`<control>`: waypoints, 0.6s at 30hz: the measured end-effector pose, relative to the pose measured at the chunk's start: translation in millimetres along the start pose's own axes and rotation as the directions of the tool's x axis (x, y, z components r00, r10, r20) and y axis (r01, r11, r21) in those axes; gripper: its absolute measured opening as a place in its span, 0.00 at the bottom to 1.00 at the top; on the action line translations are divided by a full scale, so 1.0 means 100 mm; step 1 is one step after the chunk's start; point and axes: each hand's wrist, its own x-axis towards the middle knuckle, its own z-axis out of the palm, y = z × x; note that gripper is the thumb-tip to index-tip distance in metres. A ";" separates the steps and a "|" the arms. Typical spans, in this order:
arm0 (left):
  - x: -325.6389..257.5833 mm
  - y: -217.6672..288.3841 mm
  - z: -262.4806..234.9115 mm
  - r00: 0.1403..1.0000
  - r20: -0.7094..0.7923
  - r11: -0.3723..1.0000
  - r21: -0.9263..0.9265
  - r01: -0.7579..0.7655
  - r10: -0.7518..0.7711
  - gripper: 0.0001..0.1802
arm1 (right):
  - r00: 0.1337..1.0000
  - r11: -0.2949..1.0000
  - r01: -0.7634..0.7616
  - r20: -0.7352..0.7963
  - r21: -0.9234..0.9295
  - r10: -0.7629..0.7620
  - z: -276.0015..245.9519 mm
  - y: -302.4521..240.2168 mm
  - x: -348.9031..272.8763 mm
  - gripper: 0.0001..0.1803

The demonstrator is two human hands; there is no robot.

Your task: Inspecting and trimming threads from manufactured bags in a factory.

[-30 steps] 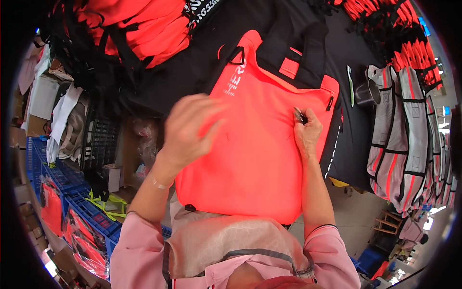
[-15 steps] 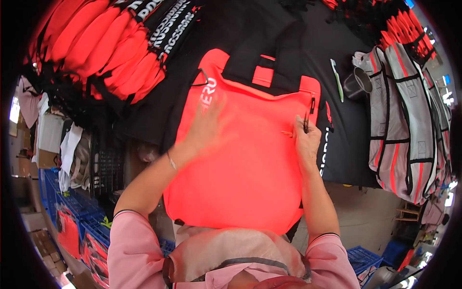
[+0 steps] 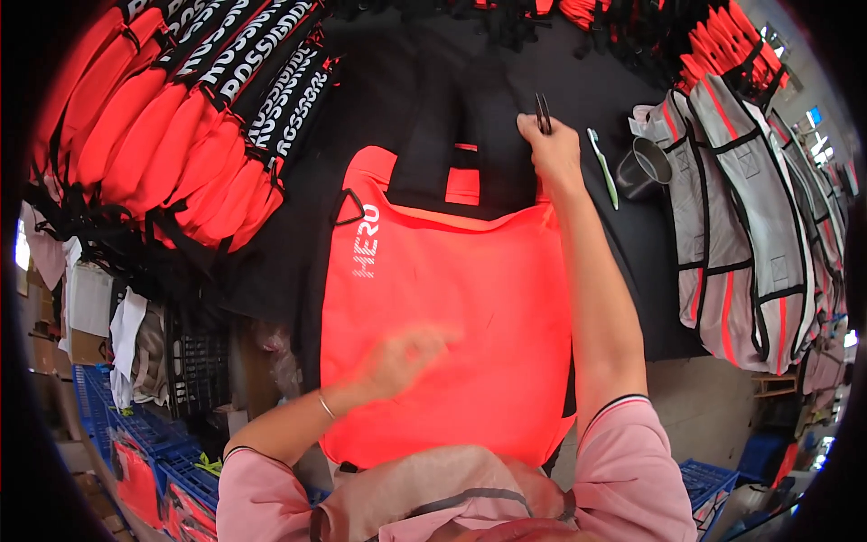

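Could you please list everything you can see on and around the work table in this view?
orange bag: one, bright orange with black trim, flat on the table in front of the person.
black table: one, covered in black, under the bag.
small dark tool: one, pinched in the right hand beyond the bag's top edge.
metal cup: one, grey, on the table right of the bag.
green stick: one, pale green, lying beside the cup.
stacked orange bags: a row, orange and black, at upper left.
grey vests: several, grey with orange stripes, piled at right.
blue crates: several, on the floor at lower left.
left hand: blurred, over the bag's lower middle.
right hand: stretched forward, gripping the tool.
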 end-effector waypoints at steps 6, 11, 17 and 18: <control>1.23 0.49 -1.04 0.753 -0.608 0.916 -0.402 -0.016 -0.254 0.35 | 0.954 0.969 0.238 0.168 0.072 -0.247 -0.13 0.05 -1.33 0.11; 1.46 0.65 -1.21 0.867 -0.471 0.829 -0.541 -0.141 -0.160 0.28 | 0.865 0.915 0.389 0.301 0.105 -0.402 -0.28 0.42 -1.86 0.10; 0.72 0.67 -0.03 1.000 0.018 0.945 -0.326 0.013 -0.008 0.26 | 0.954 0.940 0.148 0.205 0.306 -0.217 -0.65 -0.38 -1.87 0.08; 0.63 0.69 0.03 0.999 0.030 0.942 -0.334 0.045 -0.037 0.26 | 0.942 0.961 0.168 0.251 0.219 -0.222 -0.69 -0.42 -1.89 0.06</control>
